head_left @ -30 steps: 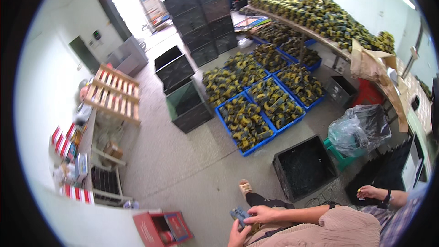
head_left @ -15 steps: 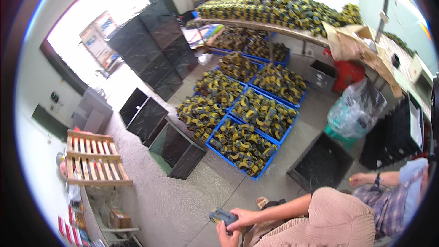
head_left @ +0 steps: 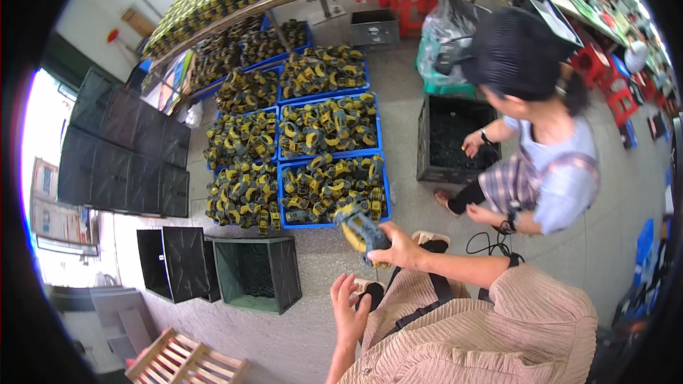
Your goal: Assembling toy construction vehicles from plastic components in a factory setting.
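My right hand (head_left: pixel 400 247) grips a yellow-and-grey plastic housing (head_left: pixel 364 231), curved and handle-like, in front of my body; its exact kind I cannot make out. Below and to its left, my left hand (head_left: pixel 348 306) is apart from the housing, with its fingers spread and slightly bent and nothing in them. Just beyond the held piece lies a blue crate (head_left: pixel 386 183) heaped with similar yellow-and-grey pieces (head_left: pixel 331 188). More such heaped crates stand in rows behind it.
A co-worker in a black cap (head_left: pixel 516 53) bends over a black bin (head_left: pixel 425 144) on my right. Dark bins (head_left: pixel 284 274) stand on the floor at left, near a wooden pallet (head_left: pixel 186 359). A table edge (head_left: pixel 284 1) runs across the back, piled with more pieces.
The view has turned to the right, bringing the co-worker fully into sight. My left hand has come off the housing; my right hand now holds it alone, raised toward the crates.
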`<action>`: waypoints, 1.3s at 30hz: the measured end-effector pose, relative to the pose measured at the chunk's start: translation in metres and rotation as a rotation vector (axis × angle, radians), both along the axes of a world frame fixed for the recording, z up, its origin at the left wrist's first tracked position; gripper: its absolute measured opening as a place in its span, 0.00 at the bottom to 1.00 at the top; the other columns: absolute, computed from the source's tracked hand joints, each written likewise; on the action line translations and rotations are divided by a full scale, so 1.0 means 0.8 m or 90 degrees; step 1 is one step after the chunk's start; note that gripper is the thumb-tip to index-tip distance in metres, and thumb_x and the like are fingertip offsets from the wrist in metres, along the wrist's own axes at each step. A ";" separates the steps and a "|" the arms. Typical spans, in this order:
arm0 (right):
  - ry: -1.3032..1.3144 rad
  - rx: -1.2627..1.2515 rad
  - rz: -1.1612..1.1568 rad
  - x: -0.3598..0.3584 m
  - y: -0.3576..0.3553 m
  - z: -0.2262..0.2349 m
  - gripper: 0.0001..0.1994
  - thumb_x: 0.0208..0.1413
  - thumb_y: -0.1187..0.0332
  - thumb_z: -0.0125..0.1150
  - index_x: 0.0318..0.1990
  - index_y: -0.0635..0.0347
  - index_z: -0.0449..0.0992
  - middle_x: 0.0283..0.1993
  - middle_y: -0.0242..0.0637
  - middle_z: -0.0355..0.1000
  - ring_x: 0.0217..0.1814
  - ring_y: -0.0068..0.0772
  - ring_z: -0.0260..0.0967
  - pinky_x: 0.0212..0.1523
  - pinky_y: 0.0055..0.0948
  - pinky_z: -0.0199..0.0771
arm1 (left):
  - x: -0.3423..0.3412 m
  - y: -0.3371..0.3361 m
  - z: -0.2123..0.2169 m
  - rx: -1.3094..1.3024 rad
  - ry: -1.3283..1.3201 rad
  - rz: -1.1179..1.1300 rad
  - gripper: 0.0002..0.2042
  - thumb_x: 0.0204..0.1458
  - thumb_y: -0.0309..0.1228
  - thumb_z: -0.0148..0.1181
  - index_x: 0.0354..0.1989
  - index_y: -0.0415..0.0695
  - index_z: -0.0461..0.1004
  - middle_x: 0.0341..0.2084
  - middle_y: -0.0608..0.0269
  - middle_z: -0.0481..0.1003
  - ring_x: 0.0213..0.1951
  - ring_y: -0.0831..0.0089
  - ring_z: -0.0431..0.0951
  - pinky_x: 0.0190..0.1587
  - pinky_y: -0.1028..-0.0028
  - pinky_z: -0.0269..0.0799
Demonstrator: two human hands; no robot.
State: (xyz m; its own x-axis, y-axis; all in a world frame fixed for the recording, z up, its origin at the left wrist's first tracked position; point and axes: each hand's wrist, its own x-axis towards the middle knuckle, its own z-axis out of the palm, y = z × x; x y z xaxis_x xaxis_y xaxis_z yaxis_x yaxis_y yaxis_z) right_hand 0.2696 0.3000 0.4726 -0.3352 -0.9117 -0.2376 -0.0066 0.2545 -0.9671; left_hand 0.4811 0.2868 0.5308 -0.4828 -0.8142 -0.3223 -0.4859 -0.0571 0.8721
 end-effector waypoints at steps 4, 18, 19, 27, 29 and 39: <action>0.034 -0.007 -0.121 0.056 0.018 0.028 0.26 0.38 0.59 0.69 0.44 0.66 0.71 0.45 0.46 0.66 0.51 0.43 0.62 0.55 0.36 0.60 | 0.088 -0.036 -0.021 0.110 0.005 -0.040 0.20 0.48 0.21 0.58 0.52 0.44 0.69 0.52 0.58 0.64 0.44 0.71 0.74 0.43 0.73 0.73; 0.138 0.026 -0.085 0.166 -0.052 0.038 0.29 0.36 0.62 0.68 0.47 0.65 0.67 0.49 0.43 0.63 0.56 0.45 0.55 0.59 0.37 0.55 | 0.129 -0.161 -0.017 0.306 0.085 0.012 0.14 0.56 0.29 0.54 0.49 0.39 0.70 0.43 0.63 0.73 0.44 0.75 0.75 0.44 0.75 0.69; 0.162 0.016 -0.069 0.170 -0.067 0.042 0.29 0.36 0.63 0.69 0.47 0.65 0.67 0.48 0.43 0.63 0.55 0.45 0.56 0.59 0.38 0.55 | 0.124 -0.166 -0.006 0.318 0.112 0.011 0.14 0.56 0.30 0.54 0.50 0.39 0.69 0.43 0.64 0.73 0.43 0.75 0.74 0.45 0.75 0.69; 0.380 -0.194 0.123 0.206 -0.160 0.043 0.26 0.31 0.72 0.69 0.43 0.64 0.66 0.45 0.46 0.64 0.50 0.52 0.59 0.52 0.43 0.61 | 0.113 -0.215 -0.003 0.335 0.110 0.116 0.17 0.53 0.37 0.62 0.45 0.39 0.71 0.34 0.65 0.74 0.37 0.79 0.71 0.40 0.76 0.69; 0.385 -0.189 0.150 0.213 -0.173 0.032 0.28 0.31 0.72 0.69 0.44 0.66 0.65 0.45 0.48 0.63 0.50 0.53 0.58 0.51 0.44 0.60 | 0.121 -0.224 -0.008 0.386 0.172 0.172 0.17 0.52 0.38 0.61 0.44 0.39 0.72 0.35 0.65 0.73 0.36 0.79 0.71 0.41 0.77 0.67; 0.268 0.015 0.268 0.250 -0.263 0.018 0.28 0.32 0.67 0.72 0.43 0.67 0.67 0.46 0.46 0.64 0.50 0.49 0.58 0.52 0.41 0.60 | 0.178 -0.295 -0.049 0.482 0.185 0.205 0.17 0.53 0.39 0.60 0.45 0.41 0.72 0.32 0.69 0.71 0.35 0.81 0.69 0.39 0.80 0.66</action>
State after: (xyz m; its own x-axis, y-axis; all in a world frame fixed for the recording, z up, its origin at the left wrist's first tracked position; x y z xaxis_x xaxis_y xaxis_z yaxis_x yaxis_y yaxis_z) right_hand 0.4699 0.0896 0.4873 -0.0163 -0.9827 -0.1842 -0.4935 0.1682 -0.8534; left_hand 0.6238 0.0508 0.4912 -0.4134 -0.5422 -0.7315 -0.1102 -0.7677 0.6313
